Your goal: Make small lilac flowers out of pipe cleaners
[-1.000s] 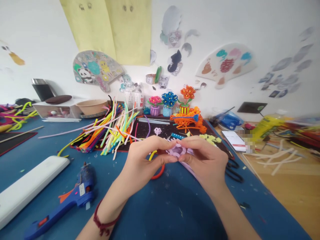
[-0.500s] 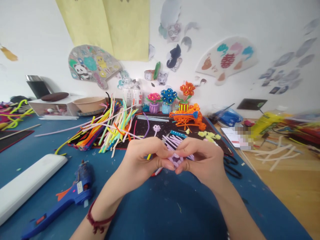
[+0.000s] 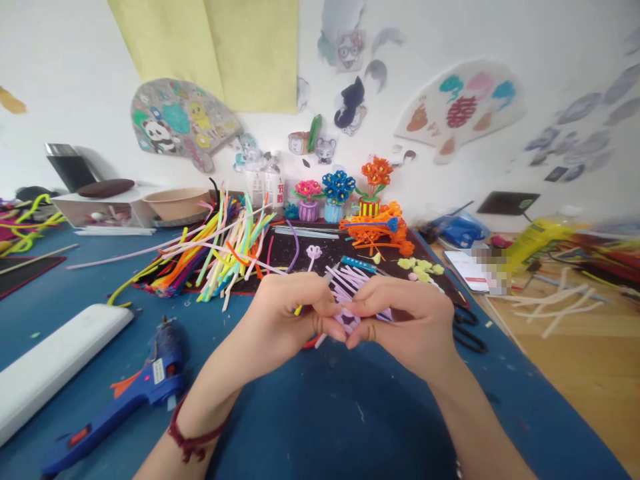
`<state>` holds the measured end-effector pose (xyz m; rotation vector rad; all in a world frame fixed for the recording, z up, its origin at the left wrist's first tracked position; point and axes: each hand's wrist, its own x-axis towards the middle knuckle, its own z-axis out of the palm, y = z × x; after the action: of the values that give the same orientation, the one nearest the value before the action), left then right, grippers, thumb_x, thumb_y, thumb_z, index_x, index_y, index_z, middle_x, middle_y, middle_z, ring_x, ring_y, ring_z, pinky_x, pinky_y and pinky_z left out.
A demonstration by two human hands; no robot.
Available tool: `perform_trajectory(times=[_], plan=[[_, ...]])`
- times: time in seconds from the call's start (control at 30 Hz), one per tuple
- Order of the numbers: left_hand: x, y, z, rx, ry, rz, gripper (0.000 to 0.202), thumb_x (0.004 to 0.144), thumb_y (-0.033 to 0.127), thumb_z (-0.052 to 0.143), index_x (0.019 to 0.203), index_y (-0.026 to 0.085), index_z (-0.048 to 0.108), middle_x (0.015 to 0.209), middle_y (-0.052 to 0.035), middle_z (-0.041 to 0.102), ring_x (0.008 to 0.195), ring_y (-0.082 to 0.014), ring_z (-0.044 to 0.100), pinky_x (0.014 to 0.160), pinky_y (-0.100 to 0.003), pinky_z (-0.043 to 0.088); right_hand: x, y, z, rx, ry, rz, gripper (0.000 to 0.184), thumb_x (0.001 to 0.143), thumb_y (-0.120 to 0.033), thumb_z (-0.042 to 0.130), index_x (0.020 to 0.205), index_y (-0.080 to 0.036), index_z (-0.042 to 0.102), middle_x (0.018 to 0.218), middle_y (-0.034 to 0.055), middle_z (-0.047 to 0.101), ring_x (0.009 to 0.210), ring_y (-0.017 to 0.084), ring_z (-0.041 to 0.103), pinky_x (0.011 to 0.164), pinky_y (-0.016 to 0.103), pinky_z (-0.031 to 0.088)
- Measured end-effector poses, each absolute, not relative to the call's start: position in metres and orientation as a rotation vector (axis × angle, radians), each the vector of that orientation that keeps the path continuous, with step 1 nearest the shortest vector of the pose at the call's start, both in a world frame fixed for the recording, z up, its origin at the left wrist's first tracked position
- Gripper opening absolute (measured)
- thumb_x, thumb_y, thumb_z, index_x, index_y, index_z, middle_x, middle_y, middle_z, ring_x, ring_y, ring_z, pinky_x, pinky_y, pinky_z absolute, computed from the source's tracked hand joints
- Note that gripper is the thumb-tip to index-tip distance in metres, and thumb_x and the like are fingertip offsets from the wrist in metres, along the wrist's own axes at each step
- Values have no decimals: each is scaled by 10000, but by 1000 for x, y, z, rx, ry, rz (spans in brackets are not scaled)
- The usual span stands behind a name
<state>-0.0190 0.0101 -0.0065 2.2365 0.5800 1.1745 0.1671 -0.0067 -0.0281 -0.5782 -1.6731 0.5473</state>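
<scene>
Lilac fuzzy-stem piece (image 3: pixel 351 325), bent into a small ring of loops, sits between the fingertips of both hands, raised a little over the middle of the blue surface (image 3: pixel 320 420), nearer to the viewer than the near edge of the black mat (image 3: pixel 334 251). The left hand (image 3: pixel 295 312) pinches it from the left between thumb and index finger, and the right hand (image 3: pixel 407 319) does the same from the right, so that the two sets of tips nearly meet around it. A dark red braided bracelet (image 3: pixel 196 437) circles the left wrist. Just beyond the hands, lilac stems (image 3: pixel 349 280) lie in a loose bundle on the mat, partly hidden by the fingers, with a finished-looking lilac flower (image 3: pixel 314 252) to their left. Pale yellow flowers (image 3: pixel 424 269) lie by the mat's right edge, and an orange heap (image 3: pixel 379 231) fills its far right corner. A big bunch of coloured stems (image 3: pixel 233 257) spreads over the mat's left edge. Black scissor handles (image 3: pixel 470 330) rest near the surface's right edge, while a blue glue gun (image 3: pixel 145 390) lies toward its near left corner.
</scene>
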Motion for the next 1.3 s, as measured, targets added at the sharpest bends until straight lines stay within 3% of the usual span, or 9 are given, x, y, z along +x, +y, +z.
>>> perform_trajectory(times=[0.2, 0.53, 0.67, 0.73, 0.83, 0.93, 1.13, 1.3], plan=[[-18, 11, -6, 2302, 595, 1152, 218, 804, 88, 685, 613, 136, 591, 632, -10, 648, 545, -87, 557, 519, -187, 425, 168, -5, -30, -609, -1748, 504, 139, 716, -100, 788, 675, -194, 694, 658, 21, 693, 616, 147, 645, 541, 255, 506], [-17, 9, -7, 2270, 577, 1115, 283, 818, 169, 702, 577, 137, 558, 622, -6, 628, 539, -79, 543, 506, -179, 425, 171, -3, -32, -584, -1760, 571, 177, 690, -71, 794, 662, -195, 670, 637, -7, 649, 606, 134, 603, 549, 253, 481], [-16, 9, -6, 2194, 669, 1269, 150, 793, 215, 740, 726, 154, 621, 662, -1, 655, 573, -96, 571, 532, -192, 458, 171, -3, -31, -680, -1639, 658, 175, 707, -146, 817, 837, -225, 729, 744, 7, 710, 673, 153, 656, 602, 263, 534], [-14, 8, -7, 2157, 748, 1365, 147, 779, 205, 754, 876, 169, 650, 733, 3, 670, 610, -97, 587, 560, -189, 480, 170, -4, -31, -741, -1562, 694, 284, 730, -172, 809, 992, -253, 737, 856, 18, 742, 735, 158, 688, 660, 265, 566], [-8, 8, -11, 2070, 832, 1496, 211, 785, 168, 740, 959, 186, 622, 814, 14, 664, 629, -77, 587, 572, -166, 491, 165, -4, -31, -736, -1463, 768, 447, 749, -173, 799, 1163, -302, 690, 998, 19, 755, 853, 169, 716, 767, 278, 593], [-5, 9, -14, 1990, 829, 1509, 202, 795, 164, 725, 950, 196, 600, 834, 21, 647, 644, -73, 595, 589, -159, 506, 161, -4, -31, -679, -1403, 821, 489, 737, -158, 808, 1173, -341, 682, 1038, -3, 752, 908, 167, 719, 814, 270, 594], [-6, 9, -11, 1914, 819, 1432, 59, 853, 216, 667, 887, 189, 625, 820, 5, 657, 668, -76, 612, 584, -148, 493, 164, -1, -28, -727, -1515, 670, 335, 855, -205, 697, 1161, -345, 697, 1104, -1, 711, 976, 159, 676, 841, 265, 565], [-5, 8, -10, 1744, 787, 1407, 248, 814, 252, 717, 983, 193, 547, 809, -9, 692, 681, -110, 640, 612, -194, 515, 167, -2, -28, -836, -1605, 624, 320, 912, -287, 625, 1228, -306, 669, 1190, 38, 689, 1058, 195, 647, 887, 300, 537]])
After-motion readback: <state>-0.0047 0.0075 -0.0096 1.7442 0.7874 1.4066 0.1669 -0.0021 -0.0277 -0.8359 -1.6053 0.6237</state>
